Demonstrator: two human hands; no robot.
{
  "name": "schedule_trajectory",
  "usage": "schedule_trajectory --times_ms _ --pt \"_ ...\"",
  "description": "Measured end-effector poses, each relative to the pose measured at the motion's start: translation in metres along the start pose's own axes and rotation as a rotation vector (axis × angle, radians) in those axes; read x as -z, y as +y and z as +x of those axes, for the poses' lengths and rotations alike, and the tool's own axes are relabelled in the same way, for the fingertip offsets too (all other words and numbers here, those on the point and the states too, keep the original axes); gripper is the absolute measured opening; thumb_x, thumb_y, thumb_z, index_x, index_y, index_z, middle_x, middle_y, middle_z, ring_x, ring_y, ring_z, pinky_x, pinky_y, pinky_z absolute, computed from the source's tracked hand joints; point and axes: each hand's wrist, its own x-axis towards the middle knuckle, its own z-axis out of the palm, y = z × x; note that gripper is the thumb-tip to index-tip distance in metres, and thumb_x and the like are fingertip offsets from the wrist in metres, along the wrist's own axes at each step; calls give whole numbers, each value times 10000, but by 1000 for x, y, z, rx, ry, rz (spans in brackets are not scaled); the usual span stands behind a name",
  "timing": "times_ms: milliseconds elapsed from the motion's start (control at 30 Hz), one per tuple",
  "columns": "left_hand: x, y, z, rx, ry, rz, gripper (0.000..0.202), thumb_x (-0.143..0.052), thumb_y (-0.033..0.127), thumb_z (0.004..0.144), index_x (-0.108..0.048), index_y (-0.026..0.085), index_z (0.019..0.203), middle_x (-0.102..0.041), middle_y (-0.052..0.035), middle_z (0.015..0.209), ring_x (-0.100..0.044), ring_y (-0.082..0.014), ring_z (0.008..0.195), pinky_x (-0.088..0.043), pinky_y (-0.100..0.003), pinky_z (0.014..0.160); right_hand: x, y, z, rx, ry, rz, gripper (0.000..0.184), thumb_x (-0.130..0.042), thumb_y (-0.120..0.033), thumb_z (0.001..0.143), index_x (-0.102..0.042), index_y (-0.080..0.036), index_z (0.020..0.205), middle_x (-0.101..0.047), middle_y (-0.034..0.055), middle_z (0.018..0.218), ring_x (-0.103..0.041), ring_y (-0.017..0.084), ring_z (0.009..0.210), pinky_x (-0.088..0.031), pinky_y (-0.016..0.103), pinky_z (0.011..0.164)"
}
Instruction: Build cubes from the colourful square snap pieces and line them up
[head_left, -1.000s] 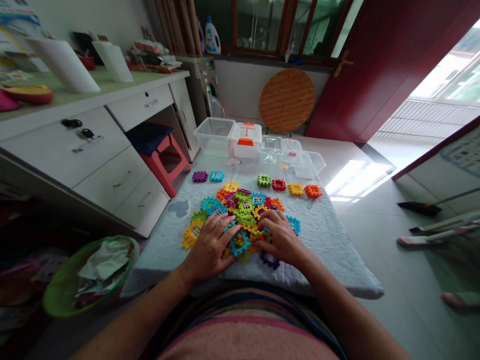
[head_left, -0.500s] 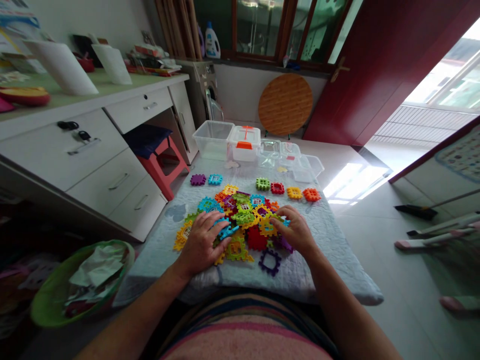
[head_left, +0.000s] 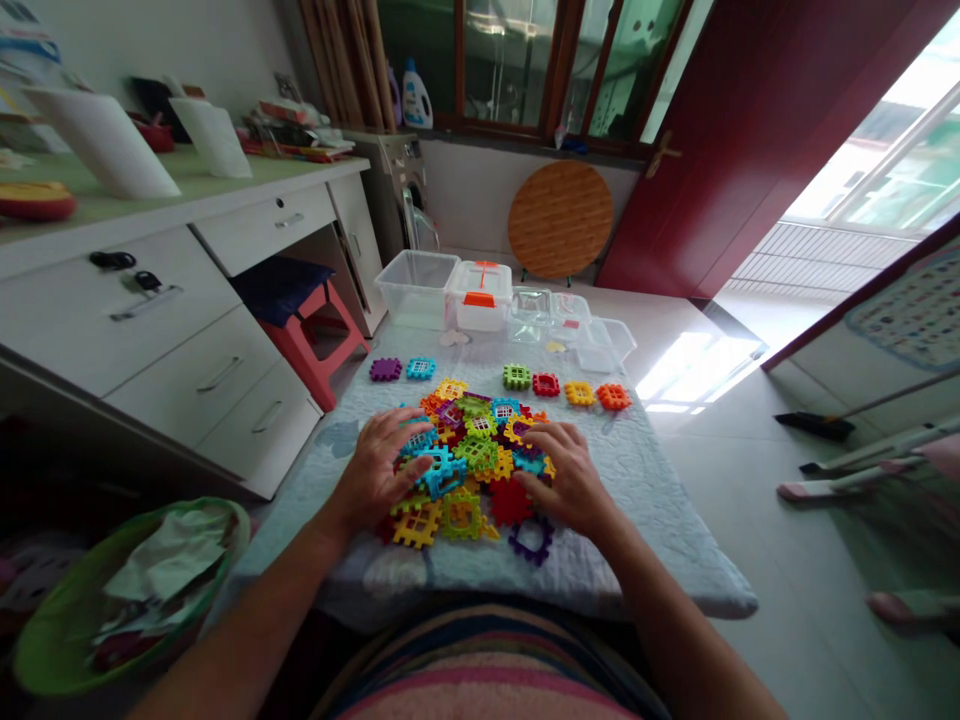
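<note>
A heap of colourful plastic interlocking building tiles (head_left: 475, 452) lies between my two hands on the cloth-covered table. My left hand (head_left: 379, 465) rests against the heap's left side, fingers apart, touching blue tiles (head_left: 441, 472). On the right side my right hand (head_left: 568, 472) lies over the heap with its fingers spread, near a red tile (head_left: 511, 500). A dark purple frame tile (head_left: 531, 540) sits just below that hand. Yellow tiles (head_left: 417, 524) lie at the heap's near left edge. What is under my palms is hidden.
Behind the heap stand single tiles in a row: purple (head_left: 385, 369), blue (head_left: 421, 368), green (head_left: 516, 376), red (head_left: 546, 384), yellow (head_left: 579, 392) and orange (head_left: 613, 397). Clear plastic boxes (head_left: 417, 285) line the table's far edge. A green basket (head_left: 37, 640) is at the lower left.
My left hand has shifted left, uncovering yellow tiles at the near edge. My right hand has moved inward over the heap's right side. The view has tilted slightly.
</note>
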Motion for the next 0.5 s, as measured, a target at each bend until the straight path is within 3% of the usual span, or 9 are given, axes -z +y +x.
schedule_trajectory --times_ms 100,200,333,500 --pt "6 -23 26 167 -15 -118 495 -411 577 928 -648 196 1139 -611 -100 1267 -530 -283 1219 -363 -433 1092 -5 -18 7 101 -161 3 463 -676 -273 805 -577 -260 1257 -625 75 1250 -478 283 1170 -384 478 1014" --pt "5 -41 51 250 -104 -202 507 -491 625 863 -684 201 1061 -670 -92 1150 -593 -300 1122 -411 -407 1039 -13 -24 15 129 -216 -29 415 -645 -183 798 -612 -255 1205 -647 72 1217 -489 283 1138 -395 481 992" --pt "-5 -51 68 313 -119 -360 503 -626 639 765 -719 213 1017 -707 -74 1085 -605 -312 1093 -416 -392 1027 -17 -24 24 146 -198 -29 274 -605 -151 817 -668 -244 1066 -678 75 1086 -531 255 1051 -420 449 954" --pt "-14 -61 61 418 -62 -552 508 -683 608 745 -713 193 1037 -724 -58 1033 -629 -275 1006 -459 -362 946 -11 -16 29 45 -102 159 185 -562 -173 863 -664 -217 1011 -690 56 960 -597 198 928 -465 366 881"
